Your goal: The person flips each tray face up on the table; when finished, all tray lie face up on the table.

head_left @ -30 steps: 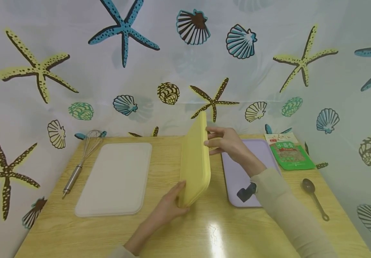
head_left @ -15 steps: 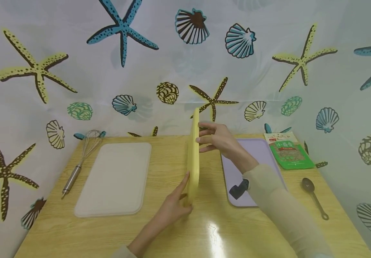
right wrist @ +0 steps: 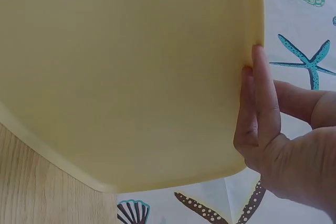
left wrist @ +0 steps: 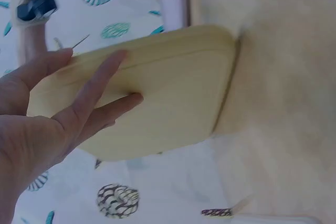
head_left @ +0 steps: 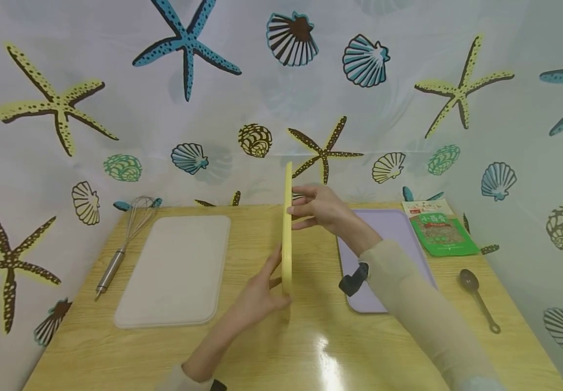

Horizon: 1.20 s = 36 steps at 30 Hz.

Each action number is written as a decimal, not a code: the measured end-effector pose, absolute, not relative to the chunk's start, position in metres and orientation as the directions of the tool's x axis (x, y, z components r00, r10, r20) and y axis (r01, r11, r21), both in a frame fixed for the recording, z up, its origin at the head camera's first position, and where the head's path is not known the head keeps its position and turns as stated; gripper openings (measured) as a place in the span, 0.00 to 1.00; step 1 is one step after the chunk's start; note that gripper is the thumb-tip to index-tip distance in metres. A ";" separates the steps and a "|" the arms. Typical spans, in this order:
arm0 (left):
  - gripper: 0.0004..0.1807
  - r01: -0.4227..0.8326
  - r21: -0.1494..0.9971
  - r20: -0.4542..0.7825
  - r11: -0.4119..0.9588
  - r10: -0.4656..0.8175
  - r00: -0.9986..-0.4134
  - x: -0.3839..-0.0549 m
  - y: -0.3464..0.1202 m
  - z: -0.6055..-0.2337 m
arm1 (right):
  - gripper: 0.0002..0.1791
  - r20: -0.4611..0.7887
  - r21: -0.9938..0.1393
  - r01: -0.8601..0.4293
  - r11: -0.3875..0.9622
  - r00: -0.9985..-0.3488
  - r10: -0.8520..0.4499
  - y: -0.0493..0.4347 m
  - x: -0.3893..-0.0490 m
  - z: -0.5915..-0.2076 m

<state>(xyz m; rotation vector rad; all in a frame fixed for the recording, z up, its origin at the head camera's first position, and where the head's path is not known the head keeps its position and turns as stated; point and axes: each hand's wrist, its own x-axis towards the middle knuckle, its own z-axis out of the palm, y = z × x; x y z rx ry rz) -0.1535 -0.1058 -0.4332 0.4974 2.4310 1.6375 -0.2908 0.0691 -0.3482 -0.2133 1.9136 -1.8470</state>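
Note:
A yellow tray with rounded corners stands on edge over the middle of the table, seen almost edge-on in the head view. My left hand holds its near edge, with the thumb at the rim and fingers spread over the back face in the left wrist view. My right hand grips the rim higher up from the right side. In the right wrist view, its fingertips lie on the raised rim beside the tray's smooth inner face.
A white tray lies on the left of the wooden table, with a metal whisk beyond it. To the right are a lilac tray, a green seasoning packet and a dark spoon. A shell-patterned curtain hangs behind.
The yellow tray has swung from a slant showing its left face to nearly edge-on, shifting a little left. My right hand has moved left with it; both hands keep hold.

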 end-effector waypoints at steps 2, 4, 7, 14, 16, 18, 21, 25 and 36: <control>0.59 0.155 0.928 0.021 0.337 0.371 -0.929 -0.155 -0.108 -0.420 | 0.36 -0.228 -0.973 0.216 0.078 -0.870 -0.437 0.068 -0.292 -0.348; 0.60 0.134 0.935 0.001 0.328 0.377 -0.926 -0.157 -0.110 -0.410 | 0.36 -0.233 -0.972 0.224 0.074 -0.865 -0.443 0.066 -0.293 -0.347; 0.60 0.093 0.954 -0.027 0.285 0.392 -0.920 -0.161 -0.113 -0.401 | 0.36 -0.243 -0.969 0.239 0.066 -0.859 -0.450 0.063 -0.294 -0.346; 0.58 -0.044 0.986 -0.115 0.162 0.461 -0.880 -0.169 -0.120 -0.389 | 0.33 -0.245 -0.965 0.261 0.027 -0.858 -0.452 0.058 -0.294 -0.347; 0.57 -0.081 0.987 -0.138 0.139 0.464 -0.875 -0.170 -0.121 -0.385 | 0.33 -0.252 -0.962 0.273 0.020 -0.858 -0.448 0.055 -0.294 -0.348; 0.56 -0.106 0.986 -0.152 0.125 0.455 -0.877 -0.171 -0.122 -0.381 | 0.32 -0.260 -0.959 0.283 0.014 -0.856 -0.446 0.052 -0.294 -0.349; 0.55 -0.131 0.982 -0.176 0.135 0.423 -0.889 -0.173 -0.122 -0.373 | 0.31 -0.268 -0.955 0.298 0.003 -0.853 -0.447 0.048 -0.295 -0.350; 0.52 -0.150 0.975 -0.203 0.163 0.384 -0.901 -0.175 -0.121 -0.365 | 0.30 -0.266 -0.956 0.294 0.009 -0.852 -0.451 0.044 -0.296 -0.351; 0.47 -0.159 0.964 -0.219 0.212 0.301 -0.928 -0.175 -0.117 -0.357 | 0.27 -0.244 -0.963 0.268 0.015 -0.850 -0.467 0.043 -0.296 -0.357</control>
